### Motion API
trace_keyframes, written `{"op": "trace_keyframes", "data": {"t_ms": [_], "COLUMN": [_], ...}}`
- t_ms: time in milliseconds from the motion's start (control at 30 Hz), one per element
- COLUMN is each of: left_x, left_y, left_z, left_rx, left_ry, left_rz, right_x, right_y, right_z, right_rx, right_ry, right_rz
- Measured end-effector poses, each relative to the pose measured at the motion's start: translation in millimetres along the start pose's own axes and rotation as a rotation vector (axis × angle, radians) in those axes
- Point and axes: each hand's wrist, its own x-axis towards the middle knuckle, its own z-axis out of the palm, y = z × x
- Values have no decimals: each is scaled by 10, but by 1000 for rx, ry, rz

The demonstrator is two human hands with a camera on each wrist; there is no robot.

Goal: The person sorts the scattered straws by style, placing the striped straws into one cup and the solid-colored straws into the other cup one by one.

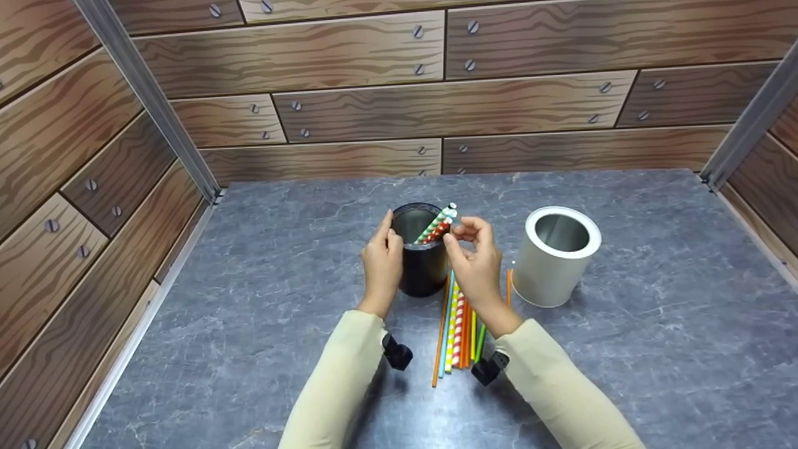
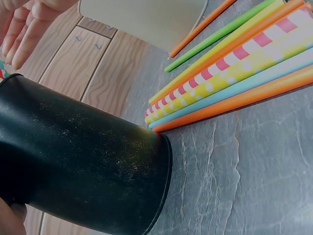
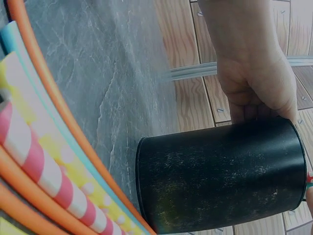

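- The tabletop [image 1: 262, 312] gives both containers a flat base, which is probably why they stand upright without support; you have them on its far half, within your reach.
- The off-white cylindrical canister [image 1: 539, 280] stands to your right, untouched and well apart from the black one, so it likely leaves your right forearm room to work between.
- The black cylindrical container [image 1: 421, 271] sits upright between your hands, its mouth facing up, which should suit long things put in or drawn out from above.
- Your left hand [image 1: 380, 259] grasps its left side, fingers curled around the wall; that looks like a brace against tipping or sliding.
- Your right hand [image 1: 477, 262] is at the opposite rim, thumb and forefinger close to the straw tips; you can't tell from these views whether those fingers pinch a straw or have released it.
- The loose straws [image 1: 459, 330] lie roughly side by side below your right hand, far ends near the black container, presumably for easy picking.
- The patterned straws [image 1: 433, 226], one green-striped and some red, stand inside the black container, leaning against its right rim, tips protruding where fingers can reach.
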Motion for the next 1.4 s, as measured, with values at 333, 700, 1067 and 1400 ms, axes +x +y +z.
{"op": "trace_keyframes", "data": {"t_ms": [333,700,1067,1400], "left_x": [-2,8,1,0], "left_y": [12,-8,-6,-17], "left_z": [-9,-8,0,3], "left_rx": [-10,-6,-2,11], "left_ry": [-17,-9,-5,-6], "left_rz": [-28,-24,-18,-11], "right_x": [-65,-156,-250,-268], "right_y": [66,245,361,421], "right_z": [-122,-247,-328,-369], "right_rx": [-29,-238,-412,-482], "right_ry": [17,-54,-206,-313], "right_rz": [103,283,366,434]}}
